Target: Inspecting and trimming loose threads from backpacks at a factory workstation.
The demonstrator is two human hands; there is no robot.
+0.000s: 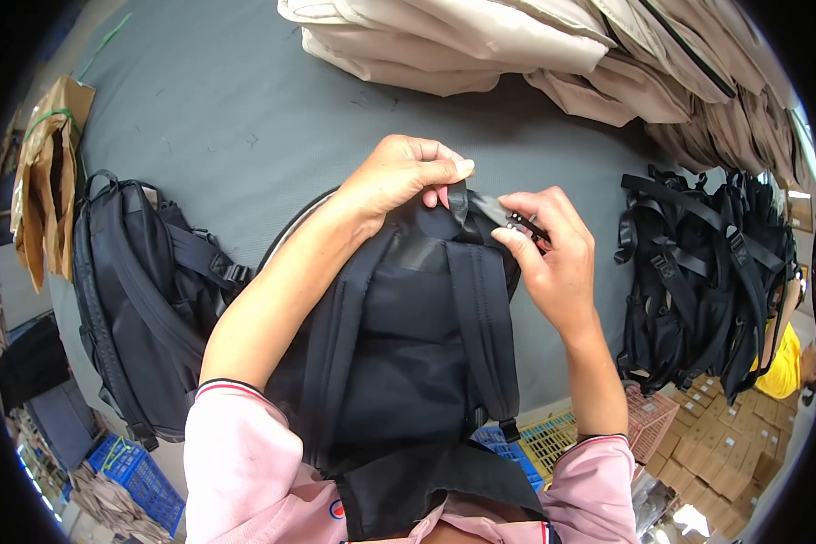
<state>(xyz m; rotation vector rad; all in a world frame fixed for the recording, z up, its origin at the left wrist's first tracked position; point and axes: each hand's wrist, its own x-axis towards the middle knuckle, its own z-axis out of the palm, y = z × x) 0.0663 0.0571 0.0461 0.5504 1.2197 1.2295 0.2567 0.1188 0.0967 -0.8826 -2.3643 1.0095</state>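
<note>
Grey table (199, 118), beneath backpack (408, 317). At backpack's top: my left hand (412, 172), pinching loop (460, 204), apparently for tautness; my right hand (558, 249), clasping snips (526, 225), blurred blades angled loopward.

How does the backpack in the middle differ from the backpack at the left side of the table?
The middle backpack shows both shoulder straps facing up, side by side; the left backpack is turned more on its side. The left hand pinches a strip at the middle backpack's top, whereas no hand touches the left backpack. Both are dark and lie on the grey table.
</note>
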